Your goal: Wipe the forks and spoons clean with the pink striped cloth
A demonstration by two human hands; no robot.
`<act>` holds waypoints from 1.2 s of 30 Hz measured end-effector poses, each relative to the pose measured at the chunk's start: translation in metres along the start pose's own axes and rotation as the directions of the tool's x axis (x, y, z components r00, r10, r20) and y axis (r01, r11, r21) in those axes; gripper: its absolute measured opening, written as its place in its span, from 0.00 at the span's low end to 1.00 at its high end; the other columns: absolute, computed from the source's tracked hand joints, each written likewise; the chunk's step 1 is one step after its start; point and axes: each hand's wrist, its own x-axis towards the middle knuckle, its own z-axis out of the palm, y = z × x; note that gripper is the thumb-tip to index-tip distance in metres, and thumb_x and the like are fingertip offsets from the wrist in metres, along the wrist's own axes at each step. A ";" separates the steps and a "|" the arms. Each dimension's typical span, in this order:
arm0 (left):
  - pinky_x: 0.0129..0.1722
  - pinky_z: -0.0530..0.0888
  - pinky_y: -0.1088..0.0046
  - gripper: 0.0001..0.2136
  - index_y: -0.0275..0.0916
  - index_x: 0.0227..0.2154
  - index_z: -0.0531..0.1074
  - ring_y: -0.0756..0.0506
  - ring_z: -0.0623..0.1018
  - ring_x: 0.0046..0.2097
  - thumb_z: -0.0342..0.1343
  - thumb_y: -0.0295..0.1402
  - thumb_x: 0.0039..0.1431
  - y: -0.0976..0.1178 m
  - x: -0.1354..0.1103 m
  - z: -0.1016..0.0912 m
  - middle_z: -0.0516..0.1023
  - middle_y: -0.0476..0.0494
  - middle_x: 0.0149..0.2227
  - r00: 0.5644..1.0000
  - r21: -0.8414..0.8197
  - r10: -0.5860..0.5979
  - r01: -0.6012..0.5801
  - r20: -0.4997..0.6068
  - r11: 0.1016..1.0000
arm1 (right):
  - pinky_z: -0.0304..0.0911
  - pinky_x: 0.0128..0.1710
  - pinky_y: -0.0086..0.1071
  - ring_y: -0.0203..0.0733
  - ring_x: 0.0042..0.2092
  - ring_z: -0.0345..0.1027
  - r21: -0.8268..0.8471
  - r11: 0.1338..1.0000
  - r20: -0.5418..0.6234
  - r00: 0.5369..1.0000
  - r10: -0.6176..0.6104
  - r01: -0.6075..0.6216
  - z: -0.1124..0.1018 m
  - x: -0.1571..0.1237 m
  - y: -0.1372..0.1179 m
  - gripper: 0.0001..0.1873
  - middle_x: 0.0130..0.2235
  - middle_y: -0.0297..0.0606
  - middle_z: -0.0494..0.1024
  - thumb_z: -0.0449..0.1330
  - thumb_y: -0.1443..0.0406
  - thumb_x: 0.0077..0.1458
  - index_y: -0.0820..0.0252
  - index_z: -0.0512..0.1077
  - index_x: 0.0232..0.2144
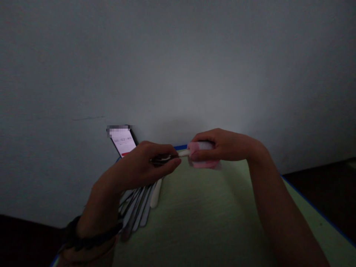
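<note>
Pinching dim utensil (182, 152), left hand (141, 165) grip closed; right hand (225, 146) clamps pink cloth (204, 164), utensil end hidden.

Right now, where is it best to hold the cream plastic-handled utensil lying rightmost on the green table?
I would take the cream plastic-handled utensil by its rounded near end, from the right: grey flat-handled utensils crowd its left side, and the left hand hangs over its far part.

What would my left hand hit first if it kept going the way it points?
Most likely the pink cloth in the right hand: the left hand points rightward along the utensil it grips, whose end reaches that cloth.
</note>
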 end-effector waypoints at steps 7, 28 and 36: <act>0.20 0.59 0.82 0.13 0.36 0.30 0.72 0.55 0.63 0.21 0.46 0.38 0.58 0.003 0.000 0.000 0.67 0.53 0.19 1.000 -0.023 -0.019 0.020 0.018 1.000 | 0.51 0.28 0.27 0.35 0.32 0.62 0.003 1.000 -0.002 1.000 0.016 -0.016 -0.002 -0.003 -0.003 0.21 0.34 0.37 0.74 0.55 0.52 0.50 0.62 0.71 0.38; 0.24 0.62 0.80 0.09 0.37 0.37 0.69 0.54 0.67 0.23 0.49 0.36 0.58 0.008 0.009 0.007 0.69 0.54 0.22 0.999 -0.068 0.043 -0.043 0.001 0.997 | 0.52 0.26 0.27 0.34 0.30 0.62 -0.022 0.999 0.074 0.996 0.049 -0.048 0.001 -0.001 -0.006 0.21 0.33 0.37 0.74 0.55 0.52 0.50 0.61 0.71 0.39; 0.24 0.63 0.80 0.09 0.37 0.35 0.69 0.54 0.69 0.24 0.48 0.36 0.59 0.007 0.011 0.011 0.71 0.52 0.23 0.999 -0.110 0.030 -0.025 0.036 0.994 | 0.53 0.28 0.27 0.35 0.32 0.64 -0.069 0.995 0.090 0.993 0.073 -0.067 0.000 0.001 -0.007 0.21 0.35 0.38 0.74 0.54 0.51 0.50 0.61 0.72 0.37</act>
